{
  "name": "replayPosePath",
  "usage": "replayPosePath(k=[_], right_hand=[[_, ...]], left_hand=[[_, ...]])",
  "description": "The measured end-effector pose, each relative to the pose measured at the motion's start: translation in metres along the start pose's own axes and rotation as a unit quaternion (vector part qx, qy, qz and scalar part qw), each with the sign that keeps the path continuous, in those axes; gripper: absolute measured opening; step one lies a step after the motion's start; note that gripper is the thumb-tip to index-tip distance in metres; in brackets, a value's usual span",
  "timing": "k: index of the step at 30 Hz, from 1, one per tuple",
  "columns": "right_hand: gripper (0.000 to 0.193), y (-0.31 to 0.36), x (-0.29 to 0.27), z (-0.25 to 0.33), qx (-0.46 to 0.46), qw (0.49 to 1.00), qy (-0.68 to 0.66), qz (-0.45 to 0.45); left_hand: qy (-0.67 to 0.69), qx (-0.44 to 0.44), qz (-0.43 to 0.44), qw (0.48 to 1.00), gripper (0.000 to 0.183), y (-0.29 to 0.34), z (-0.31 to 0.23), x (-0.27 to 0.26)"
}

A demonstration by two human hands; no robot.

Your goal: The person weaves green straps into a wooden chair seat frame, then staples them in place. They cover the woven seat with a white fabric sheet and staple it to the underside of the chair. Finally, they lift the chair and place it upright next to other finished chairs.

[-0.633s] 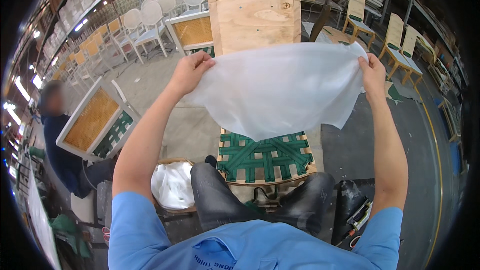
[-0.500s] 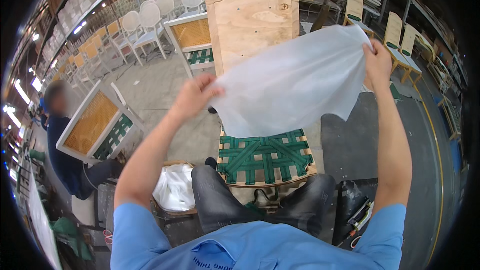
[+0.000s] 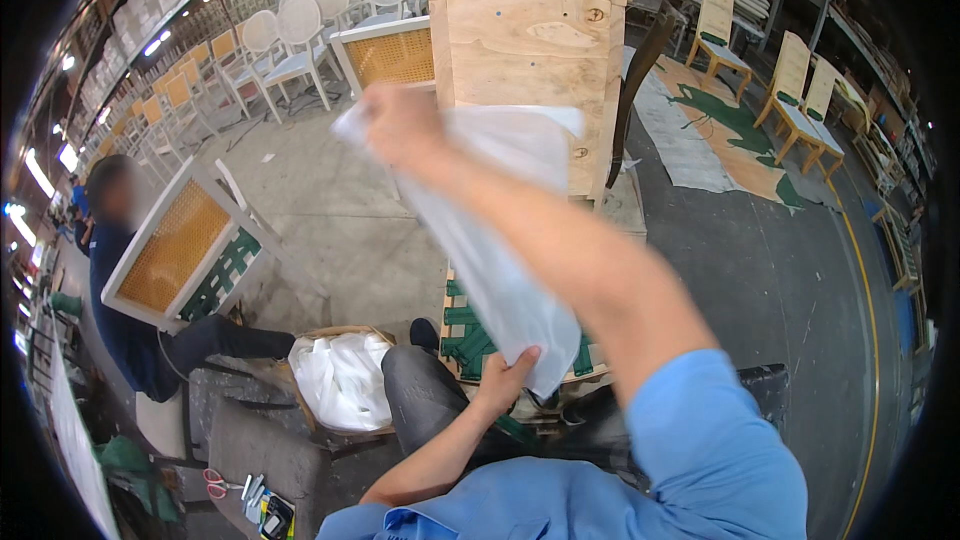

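A thin white translucent sheet [image 3: 505, 260] stretches between my hands on a slant over a chair seat of woven green webbing [image 3: 465, 330]. Near my lap, my left hand [image 3: 507, 380] pinches the sheet's lower end between thumb and fingers. My right arm reaches across my body to the left, and my right hand [image 3: 400, 127], smeared by motion, is closed on the sheet's far upper end. Part of the webbing is hidden beneath the sheet. Behind it stands a tall bare plywood chair back [image 3: 530, 50] with a curved top.
At my left sits a box of white sheets [image 3: 345, 380]. Red-handled scissors [image 3: 220, 483] lie on a dark padded surface farther left. A co-worker [image 3: 125, 270] sits by a cane-backed chair [image 3: 180, 240]. White round-backed chairs [image 3: 300, 30] fill the back left; wooden chairs [image 3: 790, 90] stand right.
My right hand has swung from the far right to the upper left with its end of the sheet. My left hand has come down toward my lap, turning the sheet.
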State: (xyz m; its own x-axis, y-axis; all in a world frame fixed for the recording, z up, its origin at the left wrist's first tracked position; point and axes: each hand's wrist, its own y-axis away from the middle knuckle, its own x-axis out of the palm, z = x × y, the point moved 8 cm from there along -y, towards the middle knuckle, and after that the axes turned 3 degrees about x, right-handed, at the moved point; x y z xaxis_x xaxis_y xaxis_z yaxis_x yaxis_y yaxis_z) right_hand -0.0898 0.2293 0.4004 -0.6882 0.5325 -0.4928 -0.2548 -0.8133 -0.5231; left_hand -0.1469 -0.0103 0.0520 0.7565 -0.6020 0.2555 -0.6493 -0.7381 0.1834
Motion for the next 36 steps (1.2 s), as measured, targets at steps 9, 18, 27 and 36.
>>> replayPosePath(k=[9,18,27,36], right_hand=[[0.041,0.211,0.151,-0.02,-0.052,0.967,-0.191,0.159],[0.049,0.441,-0.12,-0.306,0.459,0.864,-0.014,-0.207],[0.044,0.503,-0.019,-0.308,0.609,0.7,-0.373,-0.023],[0.024,0.522,-0.056,-0.362,0.604,0.75,-0.259,-0.071]], left_hand=[[0.393,-0.081,0.069,0.913,0.047,-0.013,0.083,-0.044],[0.381,-0.271,-0.035,0.883,0.053,-0.017,0.127,0.031],[0.207,-0.329,-0.058,0.92,0.046,0.012,0.162,0.032],[-0.449,-0.004,0.207,0.869,0.027,-0.031,0.054,0.066]])
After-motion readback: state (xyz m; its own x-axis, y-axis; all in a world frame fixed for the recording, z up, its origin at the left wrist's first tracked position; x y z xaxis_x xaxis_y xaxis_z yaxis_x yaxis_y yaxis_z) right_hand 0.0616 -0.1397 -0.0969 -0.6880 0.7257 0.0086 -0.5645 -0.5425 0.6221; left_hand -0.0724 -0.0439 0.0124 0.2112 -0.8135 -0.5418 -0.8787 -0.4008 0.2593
